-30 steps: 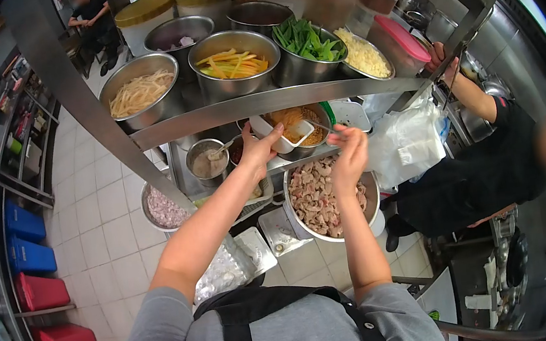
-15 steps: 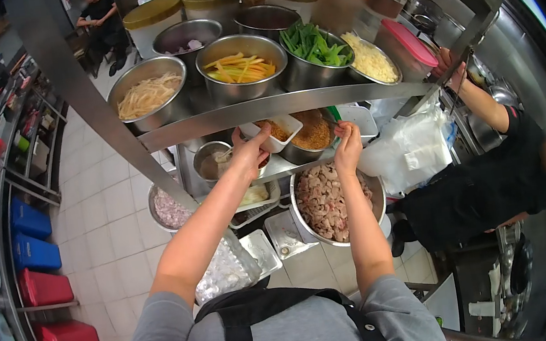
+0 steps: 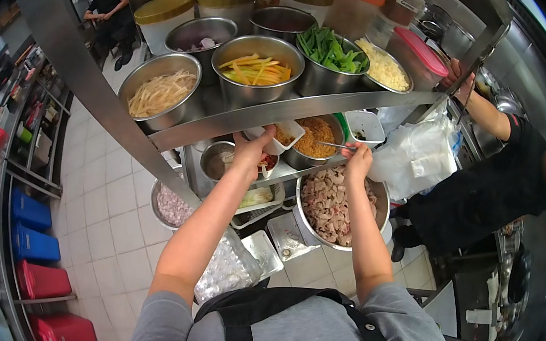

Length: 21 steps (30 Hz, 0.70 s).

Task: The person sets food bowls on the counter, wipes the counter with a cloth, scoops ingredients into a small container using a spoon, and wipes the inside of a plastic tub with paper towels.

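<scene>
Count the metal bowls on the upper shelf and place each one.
6. Front row, left to right: pale strips bowl, yellow strips bowl, green leaf bowl, pale chopped bowl. Behind them: purple pieces bowl at left, dark-interior bowl at right. More could be hidden behind.

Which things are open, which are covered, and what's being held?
Left hand: gripping white container
White container: open, food inside
Right hand: holding metal utensil
Metal utensil: held
Crumb bowl: uncovered, food inside
Meat pot: uncovered, meat inside
Upper-shelf metal bowls: uncovered
Pink-lidded tub: covered
Yellow-lidded tubs: covered
</scene>
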Tool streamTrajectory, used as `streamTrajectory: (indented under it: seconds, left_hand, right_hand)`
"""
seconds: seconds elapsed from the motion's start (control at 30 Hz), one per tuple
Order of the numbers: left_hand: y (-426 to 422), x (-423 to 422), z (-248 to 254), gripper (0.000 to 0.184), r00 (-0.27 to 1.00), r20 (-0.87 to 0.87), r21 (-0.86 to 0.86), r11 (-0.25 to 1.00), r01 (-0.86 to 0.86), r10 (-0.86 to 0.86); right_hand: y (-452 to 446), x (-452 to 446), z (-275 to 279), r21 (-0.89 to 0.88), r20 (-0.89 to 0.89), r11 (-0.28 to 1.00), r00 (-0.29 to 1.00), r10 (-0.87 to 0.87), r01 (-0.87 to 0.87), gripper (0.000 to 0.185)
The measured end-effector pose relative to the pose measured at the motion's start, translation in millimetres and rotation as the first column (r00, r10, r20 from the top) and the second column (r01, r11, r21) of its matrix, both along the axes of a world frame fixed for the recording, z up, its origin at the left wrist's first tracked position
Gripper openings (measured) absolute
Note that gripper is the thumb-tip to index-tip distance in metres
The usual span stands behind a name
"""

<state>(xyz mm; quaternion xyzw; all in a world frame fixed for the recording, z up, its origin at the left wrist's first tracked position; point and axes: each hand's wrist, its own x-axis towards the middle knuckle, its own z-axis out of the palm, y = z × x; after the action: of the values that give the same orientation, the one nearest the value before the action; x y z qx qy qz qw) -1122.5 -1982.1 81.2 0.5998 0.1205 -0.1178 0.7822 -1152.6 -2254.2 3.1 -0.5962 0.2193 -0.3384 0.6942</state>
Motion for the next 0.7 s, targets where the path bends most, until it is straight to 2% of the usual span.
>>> streamTrajectory:
  seconds: [0.1,0.17,0.37,0.5,0.6,0.63,0.7]
  left_hand:
    - [-4,-3,3,0.101,1.0,-0.001,0.028,0.999,0.022,-0.022]
    - [-6,-7,12,0.104,0.998,0.005,0.04,0.997,0.06,-0.06]
    - [-17,-8,6,0.1,0.995,0.079,0.046,0.997,0.065,-0.069]
    - [-22,-6,5,0.101,0.995,0.051,0.035,0.996,0.086,-0.088]
    - [-24,-5,1,0.106,0.991,-0.049,-0.025,0.992,0.122,-0.123]
    - [-24,-6,1,0.107,0.988,-0.071,-0.076,0.988,0.135,-0.141]
    - [-23,-8,1,0.109,0.982,-0.089,-0.163,0.975,0.151,-0.167]
  right_hand:
    - [-10,-2,3,-0.028,0.022,0.999,0.999,-0.046,0.047,0.032]
    - [-8,-10,23,-0.051,0.043,0.997,0.997,-0.06,0.062,0.032]
    - [-10,-23,69,-0.112,0.108,0.988,0.99,-0.091,0.103,0.033]
    - [8,-34,99,-0.109,0.182,0.992,0.982,-0.043,0.064,0.031]
    - [42,-49,118,-0.258,0.22,0.966,0.973,0.065,-0.006,0.029]
    - [50,-54,113,-0.477,0.213,0.879,0.966,0.143,-0.025,0.028]
    - [64,-65,105,-0.824,0.147,0.565,0.947,0.285,-0.042,0.027]
